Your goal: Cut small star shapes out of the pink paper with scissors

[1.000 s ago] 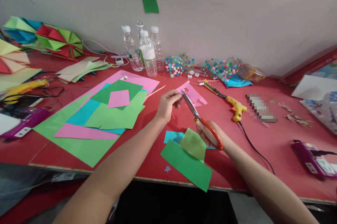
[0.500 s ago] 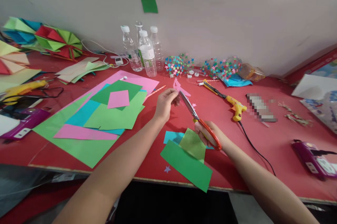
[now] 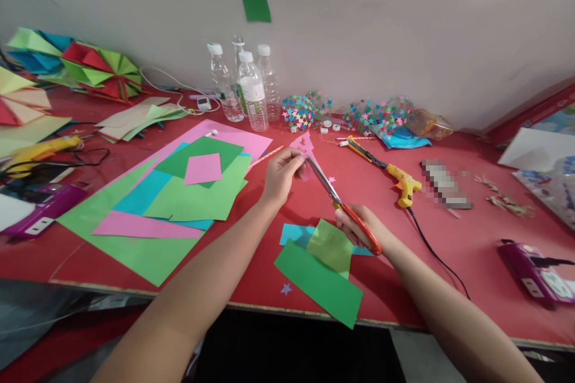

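Observation:
My left hand (image 3: 282, 174) pinches a small piece of pink paper (image 3: 304, 141), which shows above and to the right of its fingertips; part of it is hidden behind the fingers. In my right hand (image 3: 357, 224) is a pair of scissors (image 3: 324, 180) with orange-red handles, its blades pointing up and left to my left fingertips. The blades look nearly closed, with their tips at the pink paper. Below my hands lie a dark green paper strip (image 3: 318, 287), a light green piece (image 3: 330, 246) and a blue piece (image 3: 294, 234).
Overlapping coloured sheets (image 3: 197, 197) cover the left of the red table (image 3: 251, 263). Clear plastic bottles (image 3: 254, 98) stand by the wall near star-filled balls (image 3: 299, 112). A yellow glue gun (image 3: 404, 182) trails a cord at right. Purple power strips (image 3: 532, 278) lie at both sides.
The pink paper has turned in my left fingers and shows more above them. My right hand and the scissors have shifted slightly, the handles looking narrower and more closed.

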{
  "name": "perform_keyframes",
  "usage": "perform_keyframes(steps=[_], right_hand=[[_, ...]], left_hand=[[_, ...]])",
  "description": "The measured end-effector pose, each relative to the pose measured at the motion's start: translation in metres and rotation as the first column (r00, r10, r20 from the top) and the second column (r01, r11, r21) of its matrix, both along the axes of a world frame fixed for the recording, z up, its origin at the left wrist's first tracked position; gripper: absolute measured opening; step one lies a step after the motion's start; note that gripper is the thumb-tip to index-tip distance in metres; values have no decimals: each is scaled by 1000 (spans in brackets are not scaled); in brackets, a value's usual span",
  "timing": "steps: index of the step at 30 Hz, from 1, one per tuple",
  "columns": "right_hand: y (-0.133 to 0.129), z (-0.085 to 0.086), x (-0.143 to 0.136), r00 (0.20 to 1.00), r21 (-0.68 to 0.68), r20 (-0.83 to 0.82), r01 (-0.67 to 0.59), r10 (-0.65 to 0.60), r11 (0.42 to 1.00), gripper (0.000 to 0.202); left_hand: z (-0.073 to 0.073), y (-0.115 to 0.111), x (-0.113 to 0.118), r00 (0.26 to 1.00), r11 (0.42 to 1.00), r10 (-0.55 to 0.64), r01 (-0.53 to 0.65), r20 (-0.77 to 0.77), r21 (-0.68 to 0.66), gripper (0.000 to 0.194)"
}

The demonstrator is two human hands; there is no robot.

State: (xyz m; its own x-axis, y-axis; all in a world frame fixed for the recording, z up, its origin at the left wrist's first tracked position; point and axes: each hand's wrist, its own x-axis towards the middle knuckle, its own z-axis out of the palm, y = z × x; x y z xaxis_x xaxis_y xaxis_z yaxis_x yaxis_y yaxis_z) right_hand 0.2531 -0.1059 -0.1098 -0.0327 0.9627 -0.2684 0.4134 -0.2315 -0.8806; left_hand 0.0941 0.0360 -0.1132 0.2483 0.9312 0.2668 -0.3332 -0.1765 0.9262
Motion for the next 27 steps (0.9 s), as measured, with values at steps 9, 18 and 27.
perform_keyframes(steps=[9,18,27], right_hand=[[0,0,2,1000,4,19,-22,22,1000,52],[0,2,2,1000,-21,18,-7,7,1000,56],[1,-1,1,997,-72,-78,7,-13,997,52]], left_hand=[[2,0,-2,999,999,-2,4,-42,32,15],[2,0,-3,998,1000,-6,8,-55,29,15],[-1,4,-2,999,999,-43,43,-32,-13,14]])
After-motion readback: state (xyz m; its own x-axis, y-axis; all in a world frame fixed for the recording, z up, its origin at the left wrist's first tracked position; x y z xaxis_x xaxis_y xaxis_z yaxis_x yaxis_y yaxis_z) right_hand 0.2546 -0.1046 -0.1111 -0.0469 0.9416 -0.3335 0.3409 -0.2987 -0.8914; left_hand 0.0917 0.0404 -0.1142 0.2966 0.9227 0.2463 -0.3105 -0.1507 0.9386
